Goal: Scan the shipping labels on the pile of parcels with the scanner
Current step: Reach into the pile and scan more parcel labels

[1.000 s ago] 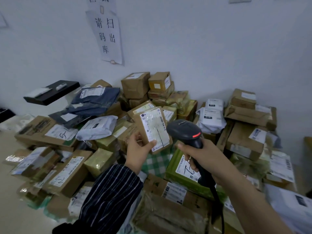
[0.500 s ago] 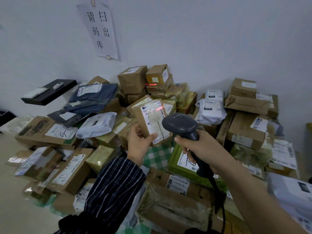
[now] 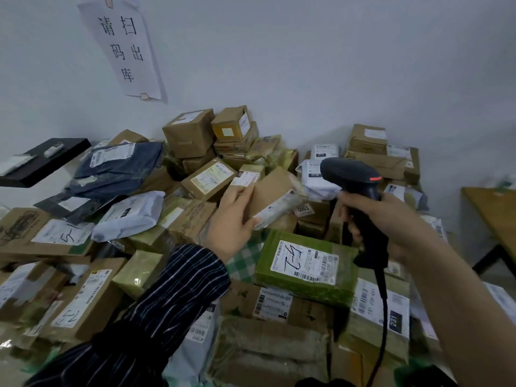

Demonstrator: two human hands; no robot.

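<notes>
View over a pile of parcels (image 3: pixel 192 135) heaped against a white wall, seen from the near side. The left hand (image 3: pixel 233 219), in a dark striped sleeve (image 3: pixel 167 303), reaches into the middle of the heap and grips a small brown parcel (image 3: pixel 275 195): the thumb lies on its upper face and the fingers curl under its near left edge. The parcel is tilted, plain brown side up, with a strip of white label (image 3: pixel 279 209) showing along its near lower edge. The right hand (image 3: pixel 371 216), bare-armed, is closed round the handle of a black scanner (image 3: pixel 351 174), held upright just to the right of the parcel and not touching it. The scanner head faces left, and a black cable (image 3: pixel 384 300) hangs from the base of the handle toward the near edge.

Below both hands lies a green parcel (image 3: pixel 301 286) with a marked white label, resting on a green checked cloth (image 3: pixel 245 261) and other boxes. To the far left are a dark blue bag (image 3: pixel 120 169), a white bag (image 3: pixel 131 213) and a black tray (image 3: pixel 42 163). A paper sign (image 3: pixel 128 48) hangs on the wall; a wooden table (image 3: pixel 494 213) stands at the right.
</notes>
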